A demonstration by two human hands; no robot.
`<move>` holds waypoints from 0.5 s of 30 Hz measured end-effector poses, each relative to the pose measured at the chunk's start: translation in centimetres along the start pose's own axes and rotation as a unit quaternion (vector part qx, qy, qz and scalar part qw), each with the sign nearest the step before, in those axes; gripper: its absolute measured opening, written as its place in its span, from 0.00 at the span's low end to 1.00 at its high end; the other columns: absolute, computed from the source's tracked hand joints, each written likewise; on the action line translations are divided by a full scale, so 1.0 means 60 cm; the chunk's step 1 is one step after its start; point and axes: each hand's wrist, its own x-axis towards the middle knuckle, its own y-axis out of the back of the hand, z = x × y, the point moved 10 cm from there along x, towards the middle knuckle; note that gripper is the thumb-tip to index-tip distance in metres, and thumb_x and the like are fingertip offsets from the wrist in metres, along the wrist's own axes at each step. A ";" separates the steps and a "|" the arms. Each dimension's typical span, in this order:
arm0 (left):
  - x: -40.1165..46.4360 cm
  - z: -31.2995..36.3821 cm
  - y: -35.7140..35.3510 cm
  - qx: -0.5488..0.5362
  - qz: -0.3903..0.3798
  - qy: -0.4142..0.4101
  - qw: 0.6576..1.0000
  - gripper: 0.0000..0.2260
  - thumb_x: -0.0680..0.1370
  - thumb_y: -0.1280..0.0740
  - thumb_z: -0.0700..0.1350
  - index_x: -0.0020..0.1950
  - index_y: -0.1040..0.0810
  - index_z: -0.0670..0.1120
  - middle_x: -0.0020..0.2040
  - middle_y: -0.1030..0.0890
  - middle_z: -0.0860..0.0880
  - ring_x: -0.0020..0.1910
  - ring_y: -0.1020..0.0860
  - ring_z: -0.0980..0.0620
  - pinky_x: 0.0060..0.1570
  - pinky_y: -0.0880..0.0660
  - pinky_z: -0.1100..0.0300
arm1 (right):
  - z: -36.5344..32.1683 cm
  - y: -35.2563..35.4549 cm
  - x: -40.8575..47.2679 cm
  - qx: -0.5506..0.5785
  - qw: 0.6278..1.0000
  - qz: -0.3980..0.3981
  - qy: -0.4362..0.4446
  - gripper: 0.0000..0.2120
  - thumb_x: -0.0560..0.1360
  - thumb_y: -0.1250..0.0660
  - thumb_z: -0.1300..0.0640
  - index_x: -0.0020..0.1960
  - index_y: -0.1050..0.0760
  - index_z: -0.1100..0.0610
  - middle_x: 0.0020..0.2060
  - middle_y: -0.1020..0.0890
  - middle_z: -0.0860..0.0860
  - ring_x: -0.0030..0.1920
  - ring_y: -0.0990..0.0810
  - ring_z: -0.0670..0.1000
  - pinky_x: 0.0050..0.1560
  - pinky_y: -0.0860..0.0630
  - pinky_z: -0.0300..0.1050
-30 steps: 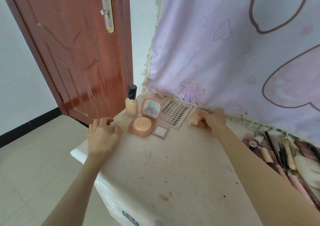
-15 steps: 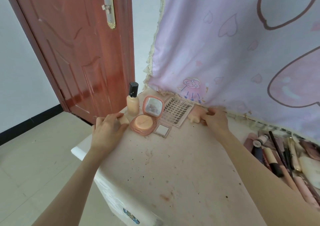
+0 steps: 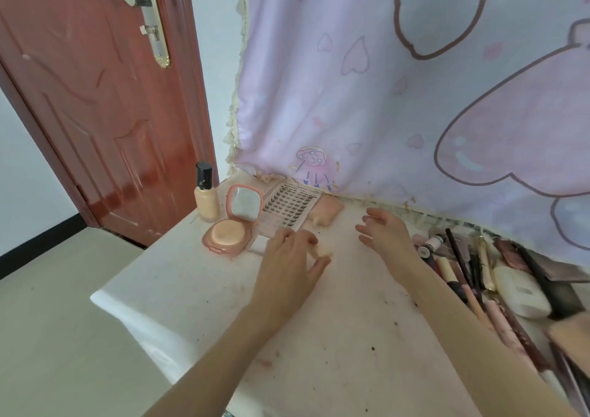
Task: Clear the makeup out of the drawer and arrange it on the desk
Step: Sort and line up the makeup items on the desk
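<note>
Both forearms are bare right up to where they leave view, with no sleeve or cuff on either. The left hand and right hand are slim, with slender fingers. Past the fingers, the wrists look bare too.

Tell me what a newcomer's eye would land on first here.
First the big pink cartoon cloth hanging behind the desk, beside a red-brown door. Then the row at the desk's back: foundation bottle, open pink compact, lash tray. Both hands, left and right, hover mid-desk.
</note>
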 end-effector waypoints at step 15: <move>0.166 0.032 -0.217 0.276 -0.134 0.021 0.952 0.13 0.67 0.27 0.47 0.44 0.23 0.39 0.44 0.23 0.40 0.46 0.26 0.40 0.44 0.31 0.50 | -0.035 0.265 -0.079 -0.288 0.946 0.070 0.131 0.11 0.79 0.41 0.60 0.57 0.23 0.53 0.51 0.22 0.47 0.49 0.27 0.44 0.49 0.36 0.34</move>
